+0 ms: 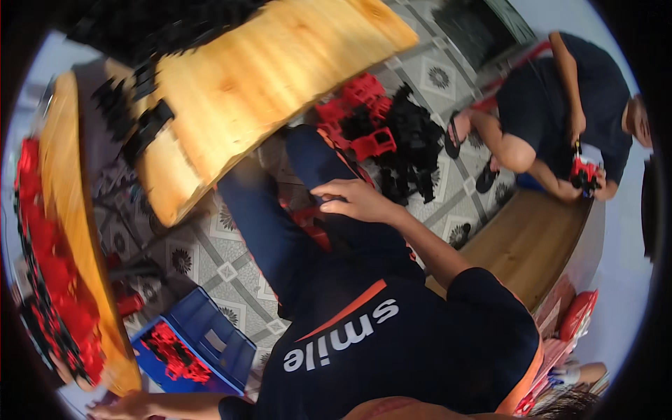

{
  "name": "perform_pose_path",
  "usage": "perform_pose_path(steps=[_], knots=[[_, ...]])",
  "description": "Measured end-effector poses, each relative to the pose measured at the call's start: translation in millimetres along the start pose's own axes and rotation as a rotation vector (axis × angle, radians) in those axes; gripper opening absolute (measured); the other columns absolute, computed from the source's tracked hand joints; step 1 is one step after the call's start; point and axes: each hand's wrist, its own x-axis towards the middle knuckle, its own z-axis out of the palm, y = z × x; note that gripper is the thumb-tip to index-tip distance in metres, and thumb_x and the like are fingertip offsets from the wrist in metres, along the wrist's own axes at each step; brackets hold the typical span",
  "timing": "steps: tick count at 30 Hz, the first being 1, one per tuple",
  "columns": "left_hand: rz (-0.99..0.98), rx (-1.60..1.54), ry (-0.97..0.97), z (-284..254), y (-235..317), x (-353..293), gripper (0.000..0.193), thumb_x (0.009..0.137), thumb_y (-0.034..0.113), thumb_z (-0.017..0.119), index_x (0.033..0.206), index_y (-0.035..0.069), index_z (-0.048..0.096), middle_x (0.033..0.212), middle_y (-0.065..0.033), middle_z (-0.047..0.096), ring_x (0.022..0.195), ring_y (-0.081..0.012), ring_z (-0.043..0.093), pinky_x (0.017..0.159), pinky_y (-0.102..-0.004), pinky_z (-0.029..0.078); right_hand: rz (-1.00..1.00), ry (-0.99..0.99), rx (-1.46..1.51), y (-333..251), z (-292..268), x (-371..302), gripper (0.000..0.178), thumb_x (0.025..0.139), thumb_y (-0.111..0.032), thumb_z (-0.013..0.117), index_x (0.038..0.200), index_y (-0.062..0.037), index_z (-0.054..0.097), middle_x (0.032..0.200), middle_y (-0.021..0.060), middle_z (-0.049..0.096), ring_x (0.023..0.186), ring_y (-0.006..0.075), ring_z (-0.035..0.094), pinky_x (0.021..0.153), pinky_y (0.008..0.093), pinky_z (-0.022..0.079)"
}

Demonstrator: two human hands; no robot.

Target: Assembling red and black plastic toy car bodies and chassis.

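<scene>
My right hand lies over my right thigh with its fingers stretched out and nothing in them. At the lower left, my left hand reaches to the near end of a long wooden board. Its fingers are blurred and sit at the dim picture rim, so I cannot make out whether they hold anything. A heap of red plastic parts with black ones among them lies along that board. Close to my left forearm stands a blue plastic bin with small red parts inside.
A wooden table stands before my knees, with black parts at its left end. Red vehicle-shaped shells and black parts are piled on the tiled floor. At right, a seated person holds a red-and-black toy vehicle by a wooden bench.
</scene>
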Motion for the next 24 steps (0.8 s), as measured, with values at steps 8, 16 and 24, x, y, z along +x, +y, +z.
perform_pose_path(steps=[8, 16, 24], knots=[[0.033, -0.330, -1.310, 144, 304, -309, 0.033, 0.079, -0.007, 0.067, 0.111, -0.002, 0.063, 0.111, -0.0172, 0.066, 0.104, -0.0327, 0.061, 0.092, -0.0414, 0.046, 0.364, 0.873, 0.428, 184, -32, -12, 0.016, 0.089, -0.002, 0.062, 0.103, 0.0026, 0.068, 0.090, 0.0067, 0.070, 0.078, 0.0107, 0.064, 0.073, 0.0258, 0.052], [-0.195, -0.138, -1.479, 144, 336, -359, 0.044, 0.081, -0.004, 0.067, 0.123, -0.001, 0.055, 0.115, -0.0173, 0.065, 0.104, -0.0335, 0.061, 0.095, -0.0409, 0.044, 0.480, 0.927, -0.201, 353, -114, 131, 0.069, 0.077, -0.024, 0.077, 0.136, -0.0060, 0.046, 0.128, 0.0255, 0.051, 0.119, 0.0387, 0.052, 0.097, 0.0464, 0.044], [-0.420, 0.014, -1.538, 160, 339, -380, 0.052, 0.083, 0.001, 0.068, 0.132, 0.002, 0.049, 0.116, -0.0154, 0.063, 0.106, -0.0317, 0.059, 0.095, -0.0385, 0.045, 0.205, 1.058, 0.316, 543, -142, 342, 0.088, 0.068, -0.020, 0.084, 0.143, -0.0074, 0.040, 0.130, 0.0199, 0.053, 0.121, 0.0341, 0.052, 0.099, 0.0468, 0.044]])
